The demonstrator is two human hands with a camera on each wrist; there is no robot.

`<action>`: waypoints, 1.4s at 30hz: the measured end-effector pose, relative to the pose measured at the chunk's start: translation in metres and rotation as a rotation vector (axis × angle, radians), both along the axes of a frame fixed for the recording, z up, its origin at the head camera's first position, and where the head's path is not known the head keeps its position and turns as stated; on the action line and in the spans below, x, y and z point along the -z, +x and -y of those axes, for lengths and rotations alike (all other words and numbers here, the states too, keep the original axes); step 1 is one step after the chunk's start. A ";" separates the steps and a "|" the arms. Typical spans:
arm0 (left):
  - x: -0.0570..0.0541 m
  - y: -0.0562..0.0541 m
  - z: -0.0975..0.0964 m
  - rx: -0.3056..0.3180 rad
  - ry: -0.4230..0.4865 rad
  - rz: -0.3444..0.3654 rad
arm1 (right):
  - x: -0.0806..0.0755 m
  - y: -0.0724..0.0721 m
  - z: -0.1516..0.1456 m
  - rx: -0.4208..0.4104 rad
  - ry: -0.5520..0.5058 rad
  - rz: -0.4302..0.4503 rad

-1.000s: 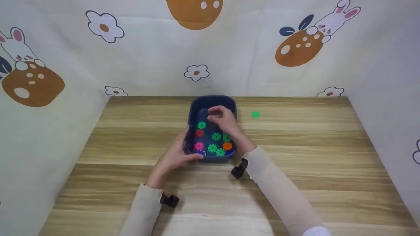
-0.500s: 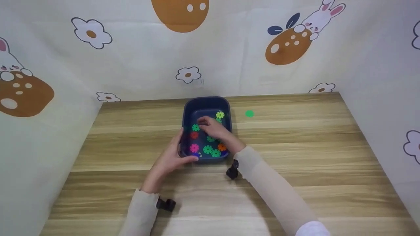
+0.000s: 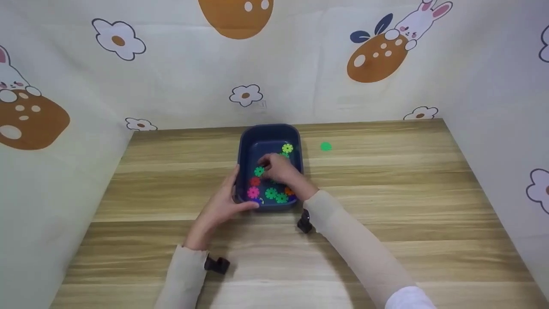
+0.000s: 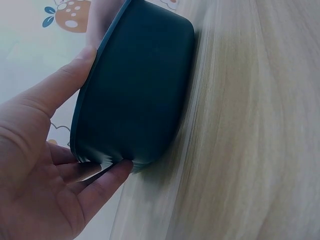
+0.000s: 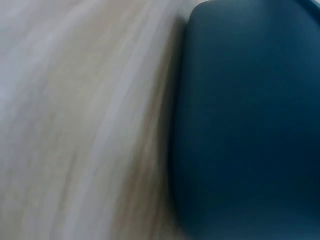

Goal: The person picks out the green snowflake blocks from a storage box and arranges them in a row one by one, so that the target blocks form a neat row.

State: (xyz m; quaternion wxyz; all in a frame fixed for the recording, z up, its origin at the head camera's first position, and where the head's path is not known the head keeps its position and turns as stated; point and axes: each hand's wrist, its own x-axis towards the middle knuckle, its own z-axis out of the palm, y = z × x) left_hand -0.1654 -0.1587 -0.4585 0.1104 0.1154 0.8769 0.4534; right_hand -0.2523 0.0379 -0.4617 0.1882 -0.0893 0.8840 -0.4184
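A dark blue plastic bin sits on the wooden table. My left hand holds its near left corner. The thumb lies along the near rim, and the fingers press the outer side, as the left wrist view shows. My right hand reaches down inside with bent fingers. Its fingertips are right at a green snowflake disc; whether they pinch it I cannot tell. Just below lie a red disc and a pink disc. The right wrist view has only the bin's outer wall and blurred table.
More green discs lie at the bin's near end, with an orange one partly covered by the right wrist. A yellow disc rests toward the far right inside. Outside, a loose green disc lies right of the bin. Printed fabric stands behind.
My right hand has moved from the bin's far part toward the green disc at left. The yellow disc came into sight. That green disc and the red one shifted slightly nearer. The left hand stayed.
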 end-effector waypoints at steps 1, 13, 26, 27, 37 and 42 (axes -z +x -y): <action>0.000 0.000 0.000 0.001 -0.001 -0.002 | 0.000 0.000 0.000 -0.008 0.016 -0.009; 0.000 0.000 0.000 0.019 0.007 -0.047 | 0.002 0.002 0.005 -0.117 0.195 -0.151; 0.000 0.001 -0.001 0.003 0.032 -0.015 | 0.001 0.001 0.004 -0.069 0.108 -0.139; 0.001 0.000 -0.001 0.006 0.033 -0.019 | 0.001 0.001 0.003 -0.063 0.096 -0.145; 0.000 -0.003 -0.001 0.023 0.042 -0.042 | -0.005 0.002 0.000 0.027 -0.030 -0.198; 0.002 -0.001 -0.001 0.022 0.039 -0.031 | -0.004 0.004 0.000 0.031 -0.069 -0.200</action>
